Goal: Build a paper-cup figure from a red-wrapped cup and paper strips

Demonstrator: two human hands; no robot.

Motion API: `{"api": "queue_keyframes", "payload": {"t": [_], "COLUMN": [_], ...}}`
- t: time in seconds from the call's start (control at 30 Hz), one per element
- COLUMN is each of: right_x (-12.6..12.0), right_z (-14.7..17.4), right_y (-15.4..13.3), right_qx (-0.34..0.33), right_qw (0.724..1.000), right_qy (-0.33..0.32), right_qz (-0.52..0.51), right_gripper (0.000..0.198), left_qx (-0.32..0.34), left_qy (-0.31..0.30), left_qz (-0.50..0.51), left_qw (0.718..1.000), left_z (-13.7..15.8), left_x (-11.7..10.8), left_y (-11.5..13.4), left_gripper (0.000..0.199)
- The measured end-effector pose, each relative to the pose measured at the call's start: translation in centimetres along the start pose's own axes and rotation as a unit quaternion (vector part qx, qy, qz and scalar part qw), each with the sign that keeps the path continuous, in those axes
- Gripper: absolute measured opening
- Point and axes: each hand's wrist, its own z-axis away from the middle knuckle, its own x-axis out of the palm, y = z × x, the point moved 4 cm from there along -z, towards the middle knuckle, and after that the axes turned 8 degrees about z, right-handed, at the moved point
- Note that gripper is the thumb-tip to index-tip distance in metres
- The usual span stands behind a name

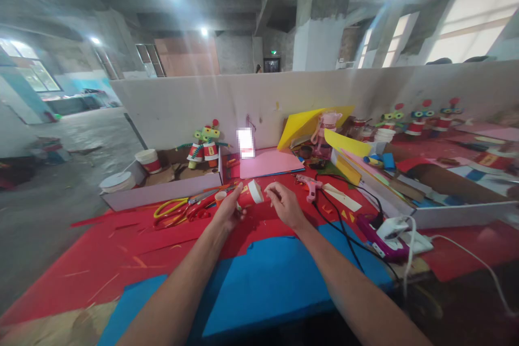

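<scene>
My left hand (229, 208) grips a small paper cup (252, 193) wrapped in red paper, held on its side with the white rim facing right. My right hand (284, 203) hovers just right of the cup, fingers curled near its rim, holding nothing that I can make out. Both hands are above red paper sheets (133, 238) on the table. A pink glue gun (310, 186) lies just right of my right hand. Yellow- and red-handled scissors (178, 210) lie to the left of my left hand.
A blue sheet (267, 281) lies nearest me. A cardboard tray (162, 189) at the left holds a paper-cup robot figure (205, 147) and a cup. Black cables run to a power strip (391, 235) at the right. Pink and yellow paper, more robot figures (421, 119) stand behind.
</scene>
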Motion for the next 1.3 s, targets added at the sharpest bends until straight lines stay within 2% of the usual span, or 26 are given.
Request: {"api": "queue_keyframes", "payload": {"t": [0.1,0.23,0.3,0.6,0.83,1.0,1.13,1.3], "right_x": [0.7,1.8,2.1,2.1,2.0,2.7,3.1,2.2], "right_z": [-0.2,-0.1,-0.1,-0.1,0.0,0.1,0.1,-0.2], "right_y": [1.2,2.6,2.8,2.4,2.2,2.8,3.5,4.3], "right_qx": [0.048,0.123,0.137,0.111,0.096,0.116,0.150,0.217], "right_qw": [0.997,0.978,0.970,0.977,0.989,0.988,0.982,0.958], "right_qy": [-0.032,-0.092,-0.100,-0.085,-0.062,-0.045,-0.048,-0.028], "right_qz": [-0.057,-0.143,-0.173,-0.163,-0.092,-0.086,-0.106,-0.187], "right_gripper": [0.017,0.022,0.022,0.019,0.013,0.013,0.012,0.017], "left_qx": [-0.005,0.057,0.084,0.095,0.094,0.077,0.106,0.152], "left_qy": [0.019,0.011,0.005,0.021,0.019,0.000,-0.002,-0.005], "left_qz": [-0.012,-0.065,-0.086,-0.082,-0.065,-0.037,-0.048,0.004], "left_qw": [1.000,0.996,0.993,0.992,0.993,0.996,0.993,0.988], "left_z": [0.1,0.6,1.0,0.5,0.4,0.2,0.4,0.9], "left_x": [0.0,0.6,0.9,0.5,0.6,0.6,0.7,0.9], "left_y": [0.1,0.5,0.6,0.2,0.0,-0.3,0.0,1.2], "left_gripper": [0.041,0.042,0.044,0.045,0.043,0.042,0.041,0.040]}}
